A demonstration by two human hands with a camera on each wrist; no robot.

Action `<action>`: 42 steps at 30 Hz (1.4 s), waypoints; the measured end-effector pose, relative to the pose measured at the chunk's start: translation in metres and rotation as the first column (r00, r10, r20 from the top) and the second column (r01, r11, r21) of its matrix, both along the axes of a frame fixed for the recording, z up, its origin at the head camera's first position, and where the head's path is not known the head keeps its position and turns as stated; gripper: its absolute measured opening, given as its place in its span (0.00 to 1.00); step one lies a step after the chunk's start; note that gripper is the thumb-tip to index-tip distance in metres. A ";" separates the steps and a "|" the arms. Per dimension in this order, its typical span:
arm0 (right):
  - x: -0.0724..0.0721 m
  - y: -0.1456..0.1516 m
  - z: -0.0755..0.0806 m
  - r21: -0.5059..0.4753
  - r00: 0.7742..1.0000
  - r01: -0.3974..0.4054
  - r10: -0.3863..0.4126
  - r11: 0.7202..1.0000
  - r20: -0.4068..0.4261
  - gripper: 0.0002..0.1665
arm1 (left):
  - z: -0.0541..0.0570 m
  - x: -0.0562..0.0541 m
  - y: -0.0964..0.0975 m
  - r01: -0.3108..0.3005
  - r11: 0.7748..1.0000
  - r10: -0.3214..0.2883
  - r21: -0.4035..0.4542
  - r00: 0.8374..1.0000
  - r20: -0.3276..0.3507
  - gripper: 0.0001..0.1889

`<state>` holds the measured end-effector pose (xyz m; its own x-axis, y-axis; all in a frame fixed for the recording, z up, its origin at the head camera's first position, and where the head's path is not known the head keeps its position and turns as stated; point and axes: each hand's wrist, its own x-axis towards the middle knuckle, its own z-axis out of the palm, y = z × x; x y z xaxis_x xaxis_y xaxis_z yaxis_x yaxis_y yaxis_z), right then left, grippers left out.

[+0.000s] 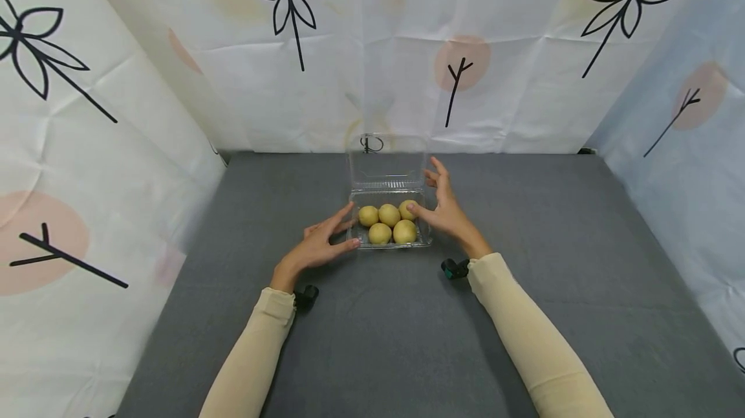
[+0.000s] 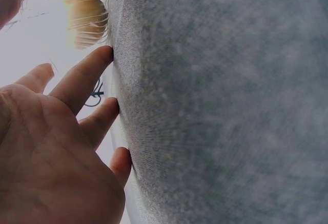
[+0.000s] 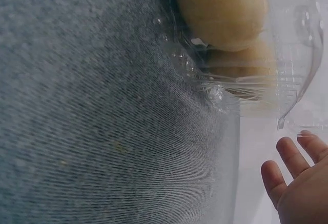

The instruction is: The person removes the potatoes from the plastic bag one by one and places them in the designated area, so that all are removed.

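A clear plastic clamshell box (image 1: 390,246) sits on the grey table with its lid (image 1: 387,169) raised at the back. Inside lie several round, yellowish pieces that look like potatoes (image 1: 380,233), one large in the right wrist view (image 3: 223,8). At the box's left side is my left hand (image 1: 317,246), fingers spread and thumb by the front corner. In the left wrist view its fingertips (image 2: 105,55) are right at the cloth surface. My right hand (image 1: 448,214) is at the right side, fingers extended by the lid's hinge, thumb overlapping the back right potato.
Grey cloth covers the table (image 1: 384,334) around the box. White curtains (image 1: 396,81) printed with plants and pale spots hang behind and on both sides. A dark wrist camera (image 1: 305,298) is strapped on the left wrist, another (image 1: 454,268) on the right.
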<state>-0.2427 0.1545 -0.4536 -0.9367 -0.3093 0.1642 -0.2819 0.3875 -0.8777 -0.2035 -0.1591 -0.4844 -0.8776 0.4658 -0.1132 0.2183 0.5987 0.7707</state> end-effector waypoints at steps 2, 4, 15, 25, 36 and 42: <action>-0.005 0.001 -0.004 0.006 1.000 0.001 -0.001 1.000 -0.001 0.61 | 0.000 0.000 0.000 -0.001 1.000 0.001 -0.003 1.000 -0.002 0.45; -0.008 0.002 -0.006 0.009 1.000 -0.003 0.003 1.000 0.001 0.61 | 0.000 0.000 0.000 -0.003 1.000 0.003 -0.005 1.000 0.000 0.45; -0.011 0.001 -0.003 0.014 0.996 -0.026 0.025 1.000 0.084 0.59 | -0.001 -0.001 -0.001 0.000 1.000 0.000 0.007 1.000 0.003 0.45; -0.009 0.004 -0.016 0.062 0.995 -0.025 0.019 0.998 0.102 0.60 | -0.002 0.000 -0.001 -0.002 1.000 0.002 0.011 1.000 -0.010 0.45; 0.013 0.009 -0.025 0.167 0.998 0.021 -0.030 0.986 0.050 0.60 | -0.004 0.002 -0.001 0.004 1.000 -0.004 0.014 1.000 -0.010 0.45; 0.021 0.009 -0.024 0.176 0.997 0.067 -0.058 0.982 -0.053 0.57 | -0.003 0.000 0.000 0.001 1.000 -0.001 0.016 1.000 -0.012 0.45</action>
